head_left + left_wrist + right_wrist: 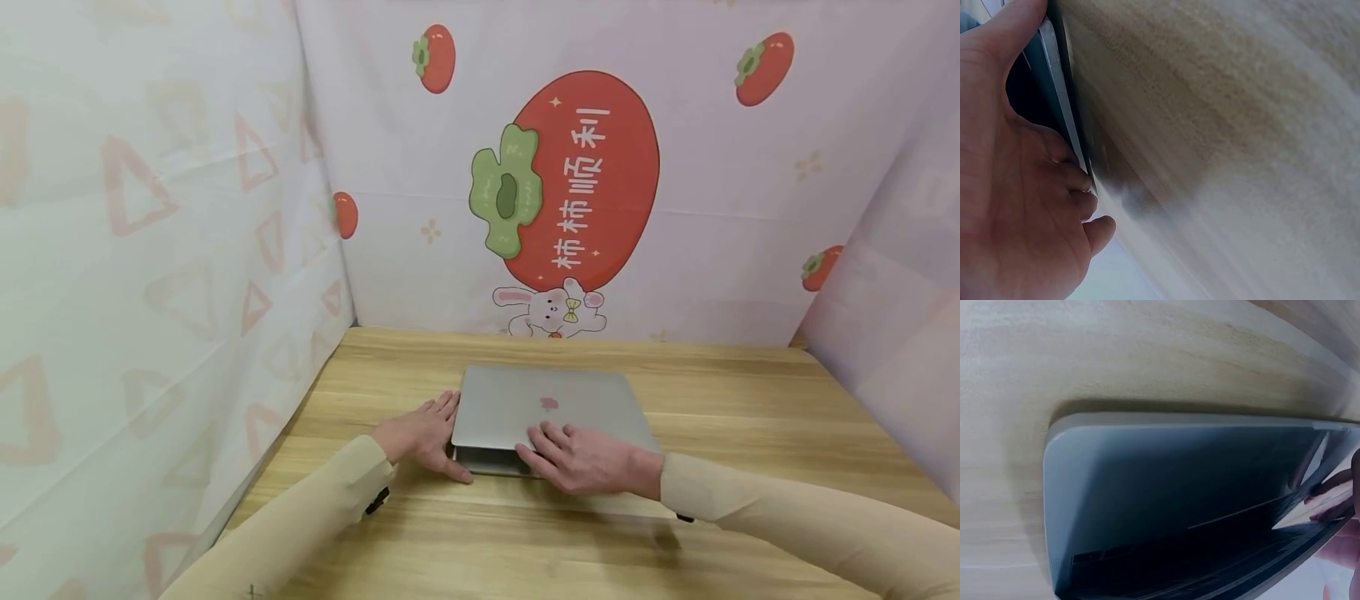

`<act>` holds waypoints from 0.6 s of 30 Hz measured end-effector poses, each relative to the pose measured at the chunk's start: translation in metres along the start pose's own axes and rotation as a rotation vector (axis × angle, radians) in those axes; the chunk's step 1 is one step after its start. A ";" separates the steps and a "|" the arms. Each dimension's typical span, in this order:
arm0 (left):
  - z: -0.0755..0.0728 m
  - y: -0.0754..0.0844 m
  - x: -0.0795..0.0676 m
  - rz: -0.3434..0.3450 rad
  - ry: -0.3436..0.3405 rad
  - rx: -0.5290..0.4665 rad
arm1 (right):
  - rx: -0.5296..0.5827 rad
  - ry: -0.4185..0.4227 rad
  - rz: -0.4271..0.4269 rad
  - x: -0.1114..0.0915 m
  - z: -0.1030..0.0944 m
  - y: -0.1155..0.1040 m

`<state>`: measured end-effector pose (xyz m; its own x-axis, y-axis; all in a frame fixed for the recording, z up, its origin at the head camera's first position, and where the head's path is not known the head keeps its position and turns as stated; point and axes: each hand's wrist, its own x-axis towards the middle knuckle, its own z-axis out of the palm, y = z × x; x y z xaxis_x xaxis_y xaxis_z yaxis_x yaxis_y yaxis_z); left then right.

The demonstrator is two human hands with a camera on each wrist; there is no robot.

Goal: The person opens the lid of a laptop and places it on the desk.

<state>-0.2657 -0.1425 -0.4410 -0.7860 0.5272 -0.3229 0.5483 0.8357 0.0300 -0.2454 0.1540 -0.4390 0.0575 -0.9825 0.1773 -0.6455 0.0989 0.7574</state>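
Observation:
A silver laptop (pixel 498 408) lies on the wooden table with its lid tilted up slightly along the front edge, leaving a dark gap. My left hand (pixel 427 437) is at its left side, fingers extended along the edge and thumb spread toward the front corner. In the left wrist view, the thumb and fingertips of that hand (pixel 1016 175) meet the laptop's edge (pixel 1063 94). My right hand (pixel 588 460) pinches the lid's front edge, fingers on the outer face. The right wrist view shows the dark screen and keyboard inside the gap, with fingers mirrored in the screen (pixel 1235 481).
The wooden table (pixel 742 417) extends around the laptop. A printed cloth backdrop (pixel 420 283) rises behind it, and another patterned cloth (pixel 187 350) hangs along the left side. A pale cloth (pixel 900 275) borders the right.

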 end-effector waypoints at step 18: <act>-0.001 0.001 -0.002 0.013 0.016 -0.010 | 0.025 -0.002 0.040 0.002 -0.008 0.015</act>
<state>-0.2639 -0.1429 -0.4392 -0.7834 0.5402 -0.3073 0.5556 0.8303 0.0432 -0.2490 0.1548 -0.4229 0.0291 -0.9781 0.2059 -0.6658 0.1346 0.7338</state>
